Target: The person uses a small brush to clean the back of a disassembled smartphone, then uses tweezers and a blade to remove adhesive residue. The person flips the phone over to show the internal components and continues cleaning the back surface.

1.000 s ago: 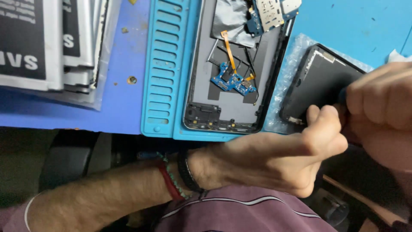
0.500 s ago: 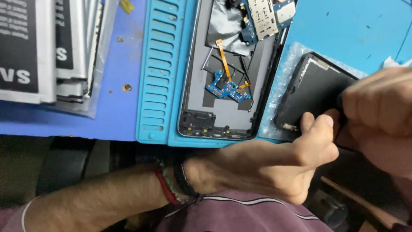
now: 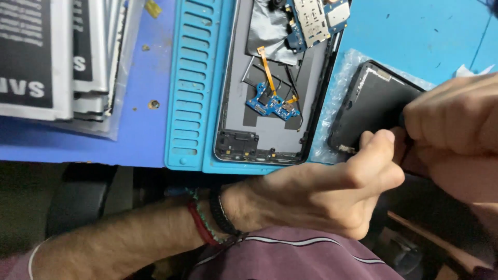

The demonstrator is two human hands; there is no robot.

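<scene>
A black phone panel [image 3: 371,109] lies tilted at the mat's right, partly on a sheet of bubble wrap [image 3: 337,98]. My left hand [image 3: 321,192] reaches in from the lower left, wristbands on its wrist. Its thumb presses the panel's near edge and its fingers curl beneath. My right hand [image 3: 456,135] comes in from the right edge with fingers closed over the panel's right end, hiding that part. Left of the panel lies an opened phone frame [image 3: 275,137], grey inside, with a small blue circuit board [image 3: 270,106] and an orange flex cable.
The frame rests on a light-blue ribbed work mat [image 3: 189,88] over a darker blue tabletop. A stack of flat batteries [image 3: 46,57] in clear plastic sits at the far left. A larger blue circuit board [image 3: 316,18] lies at the frame's top. The table edge runs just above my left forearm.
Both hands stay on the black panel; my left thumb has crept slightly up its near edge. The view has drifted a little, so the frame and mat appear shifted left.
</scene>
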